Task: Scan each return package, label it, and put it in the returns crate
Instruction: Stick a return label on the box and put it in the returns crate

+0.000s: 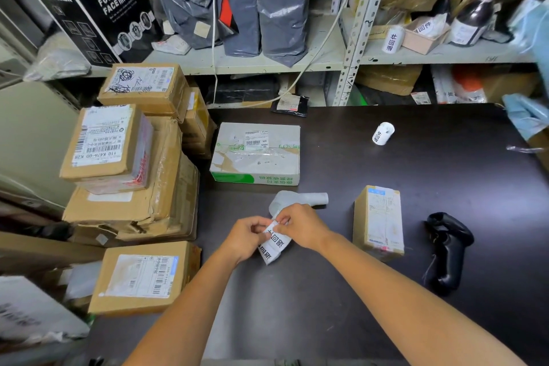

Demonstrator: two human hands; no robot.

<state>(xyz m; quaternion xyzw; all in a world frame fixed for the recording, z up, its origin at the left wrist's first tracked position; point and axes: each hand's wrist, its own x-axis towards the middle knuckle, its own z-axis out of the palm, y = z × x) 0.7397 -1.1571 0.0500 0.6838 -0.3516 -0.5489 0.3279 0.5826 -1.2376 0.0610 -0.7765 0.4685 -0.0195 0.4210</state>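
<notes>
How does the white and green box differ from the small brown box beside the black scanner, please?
The white and green box is broad and low; the small brown box is narrower and looks smaller. The white and green box has a white top and green front edge; the small brown box is plain cardboard. Both sit taped on the dark table, a printed label on top.

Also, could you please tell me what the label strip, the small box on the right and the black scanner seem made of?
The label strip looks like thin matte white paper: it curls and bends. The small box seems dull brown cardboard, by its matte faces and creased edges. The black scanner is probably moulded black plastic, given its smooth curves and faint sheen.
</notes>
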